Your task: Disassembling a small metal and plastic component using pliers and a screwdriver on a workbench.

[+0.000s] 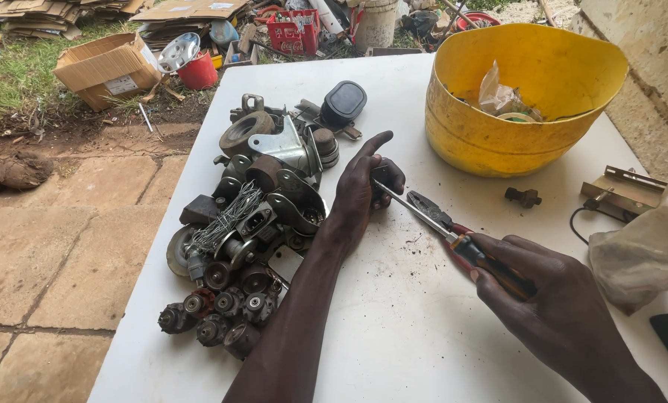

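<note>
My left hand [361, 188] rests on the white table [393, 328], fingers curled around a small dark part that is mostly hidden, index finger pointing up. My right hand [546, 298] grips the red and black handle of a screwdriver [453, 236]. Its metal shaft runs up and left, and the tip meets the small part in my left hand. Pliers [432, 210] with dark jaws lie on the table just under the shaft.
A heap of old caster wheels, metal brackets and a wire bundle [248, 224] lies left of my left arm. A yellow plastic tub [516, 97] stands at the back right. A small dark bolt [524, 197], a brass bracket [621, 190] and a plastic bag [647, 246] sit at the right.
</note>
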